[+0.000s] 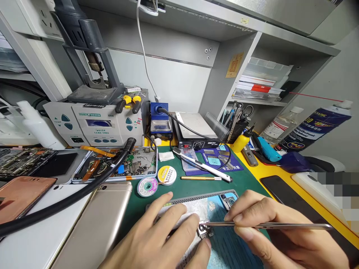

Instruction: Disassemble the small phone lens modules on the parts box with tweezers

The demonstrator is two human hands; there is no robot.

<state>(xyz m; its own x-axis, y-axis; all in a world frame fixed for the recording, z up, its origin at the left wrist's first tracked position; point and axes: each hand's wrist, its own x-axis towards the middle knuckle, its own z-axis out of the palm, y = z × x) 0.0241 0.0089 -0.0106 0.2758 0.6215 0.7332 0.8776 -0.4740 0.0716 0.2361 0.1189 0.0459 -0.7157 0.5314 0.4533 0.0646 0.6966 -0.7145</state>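
Note:
Pinched in my right hand (269, 222) is a slim metal pair of tweezers (291, 226), lying nearly level and seen edge-on. Its tip meets the upper edge of a small silvery phone camera module (202, 228) with a round dark lens. My left hand (162, 231) reaches over from the left, its thumb and a fingertip against the module's sides and the other fingers spread. Below them lies a light blue repair mat (224, 248) with a grey edge, partly hidden by both hands. Another small camera part (229, 201) sits in the mat's far right corner.
Phones (103, 213) and a tray of circuit boards (140, 164) lie left, crossed by a black hose (92, 186). Behind are solder reels (147, 186), a white brush (204, 168), a hot-air station (95, 123) and a heating plate (196, 127). A dark phone (275, 188) lies right.

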